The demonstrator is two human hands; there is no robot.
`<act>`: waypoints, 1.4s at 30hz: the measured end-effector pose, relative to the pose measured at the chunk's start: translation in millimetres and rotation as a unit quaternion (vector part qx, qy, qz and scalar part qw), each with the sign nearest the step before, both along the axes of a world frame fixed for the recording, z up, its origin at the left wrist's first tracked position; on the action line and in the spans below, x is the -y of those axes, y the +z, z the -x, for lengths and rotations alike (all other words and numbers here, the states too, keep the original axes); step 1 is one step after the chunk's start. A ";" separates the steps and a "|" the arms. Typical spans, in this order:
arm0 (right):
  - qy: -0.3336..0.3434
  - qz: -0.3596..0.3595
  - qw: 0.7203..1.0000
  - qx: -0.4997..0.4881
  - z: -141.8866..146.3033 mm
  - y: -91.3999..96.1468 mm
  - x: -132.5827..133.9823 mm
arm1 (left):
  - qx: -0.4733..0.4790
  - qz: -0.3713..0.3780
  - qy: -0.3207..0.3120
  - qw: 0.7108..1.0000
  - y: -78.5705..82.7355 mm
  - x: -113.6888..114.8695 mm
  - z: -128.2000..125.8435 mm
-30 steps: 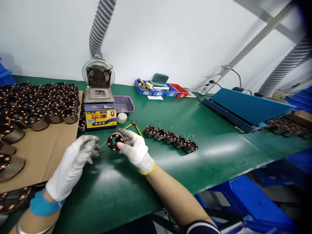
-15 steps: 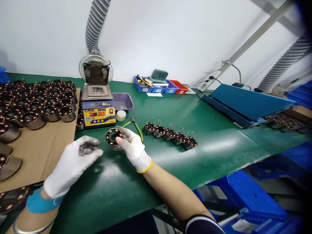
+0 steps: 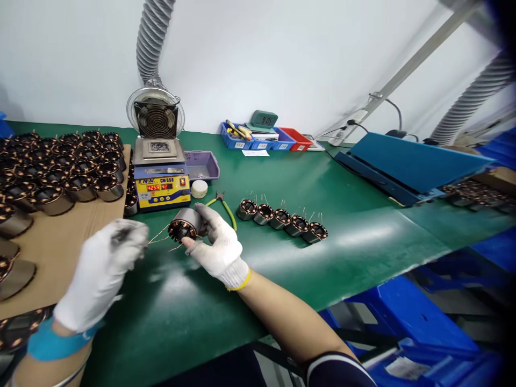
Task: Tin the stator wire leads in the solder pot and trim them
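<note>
My right hand, in a white knit glove, grips a motor stator by its steel shell. The stator is tilted, with its copper-wound end towards the left and thin wire leads sticking out of it. By the tips of these leads is my gloved left hand, its fingers curled and blurred; whether it pinches the leads cannot be made out. Green-handled cutters lie behind my right hand. To the right, several stators stand in a slanting row with leads pointing up.
Many stators crowd the cardboard at left. A yellow-blue solder pot stands under a fume hose, beside a purple tray and round white tub. Small bins and a blue metal stand are farther back.
The stator has been turned in my right hand, so its wound end now faces left and downward and its shell shows on top. My left hand has moved left and its fingers have curled.
</note>
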State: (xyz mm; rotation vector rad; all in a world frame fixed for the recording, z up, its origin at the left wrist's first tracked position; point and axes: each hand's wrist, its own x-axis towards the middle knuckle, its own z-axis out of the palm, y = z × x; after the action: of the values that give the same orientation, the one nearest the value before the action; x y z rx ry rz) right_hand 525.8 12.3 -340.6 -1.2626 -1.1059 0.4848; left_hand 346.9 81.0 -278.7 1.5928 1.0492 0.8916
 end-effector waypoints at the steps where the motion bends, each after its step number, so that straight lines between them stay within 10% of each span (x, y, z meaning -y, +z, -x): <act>1: -0.005 -0.003 1.000 0.010 0.9 -0.5 0.7 | -0.038 -0.006 -0.021 0.999 -2.2 1.9 -4.5; 9: 0.006 -0.022 1.000 -0.019 1.4 -0.6 -0.3 | 0.010 0.120 -0.043 0.992 -16.2 24.3 -24.0; 31: 0.028 -0.021 0.994 -0.102 6.7 25.3 -0.6 | 0.072 0.112 -0.087 0.987 -6.2 12.5 -4.6; 37: -0.060 -0.022 0.992 0.110 -30.6 75.7 -73.3 | 0.120 0.060 -0.011 0.991 0.3 13.8 -4.3; 42: -0.134 0.078 0.917 0.369 -57.3 125.8 -165.5 | 0.001 0.003 -0.075 0.997 -12.5 22.8 -12.8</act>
State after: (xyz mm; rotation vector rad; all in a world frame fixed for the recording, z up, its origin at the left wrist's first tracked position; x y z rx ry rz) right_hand 583.1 177.8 -214.8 -1.7780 -1.4987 -0.1455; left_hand 359.8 58.2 -291.2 1.6427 0.9153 0.7881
